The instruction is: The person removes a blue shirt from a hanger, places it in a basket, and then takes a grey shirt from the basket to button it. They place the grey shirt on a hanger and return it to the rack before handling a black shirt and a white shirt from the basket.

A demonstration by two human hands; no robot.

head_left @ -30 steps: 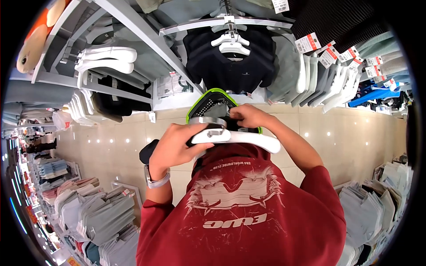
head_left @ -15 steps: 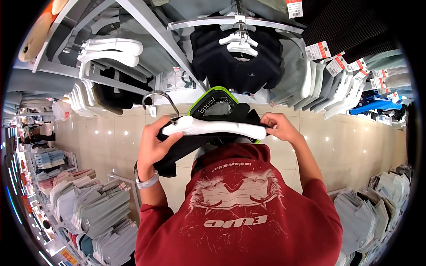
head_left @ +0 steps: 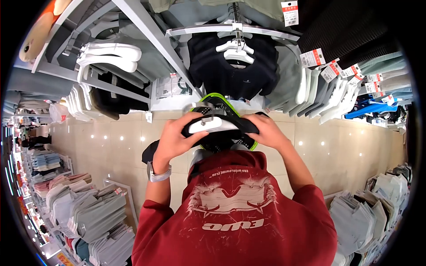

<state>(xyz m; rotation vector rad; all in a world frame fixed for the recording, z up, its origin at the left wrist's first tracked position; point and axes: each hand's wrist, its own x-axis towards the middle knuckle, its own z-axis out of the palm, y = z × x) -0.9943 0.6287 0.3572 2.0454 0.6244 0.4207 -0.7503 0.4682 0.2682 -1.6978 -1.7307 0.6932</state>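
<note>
A white clothes hanger (head_left: 207, 126) is held in front of my chest, its metal hook blurred at the top. My left hand (head_left: 177, 135) is closed around the hanger's near end, thumb lying along its front. A black garment (head_left: 246, 125) covers the far end of the hanger and hangs down behind my left wrist. My right hand (head_left: 267, 131) grips the garment's edge at the other end. The garment's exact kind is not clear. Directly beneath is a black perforated basket (head_left: 224, 102) with a bright green rim, partly hidden by my hands and the garment.
Ahead, dark navy tops (head_left: 235, 75) hang from a white rail (head_left: 199, 30). Tagged garments on white hangers (head_left: 330, 95) line the right, and more white hangers (head_left: 111, 55) hang at left. Folded or hung clothes (head_left: 84, 213) flank me on both sides above a shiny tiled floor (head_left: 111, 137).
Both hands have come closer together. The hanger's hook has swung right and blurred, and the black garment now covers the hanger's right end, which was bare before.
</note>
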